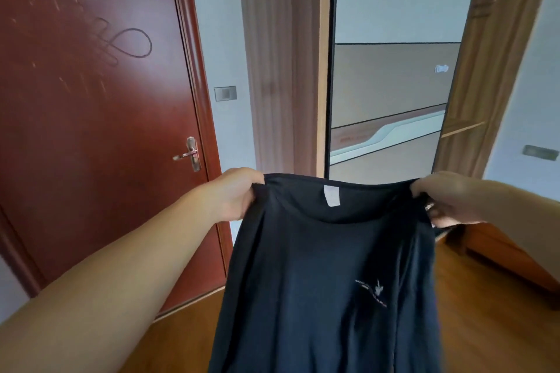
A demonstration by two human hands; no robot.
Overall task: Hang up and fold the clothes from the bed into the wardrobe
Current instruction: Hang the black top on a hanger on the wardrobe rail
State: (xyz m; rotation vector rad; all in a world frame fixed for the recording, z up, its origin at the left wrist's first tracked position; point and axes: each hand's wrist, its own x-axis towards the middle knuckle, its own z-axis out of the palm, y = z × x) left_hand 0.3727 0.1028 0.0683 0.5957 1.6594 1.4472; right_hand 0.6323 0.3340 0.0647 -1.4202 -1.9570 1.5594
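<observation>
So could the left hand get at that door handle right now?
Probably not yet. The left hand is busy gripping the shirt; the door handle sits close with nothing between, so it would need to let go first.

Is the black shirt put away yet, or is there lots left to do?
Not yet. Nothing visibly put away. The left hand and right hand hold the black shirt up by its shoulders, facing the wardrobe. It still needs hanging or folding. The bed isn't in view.
</observation>
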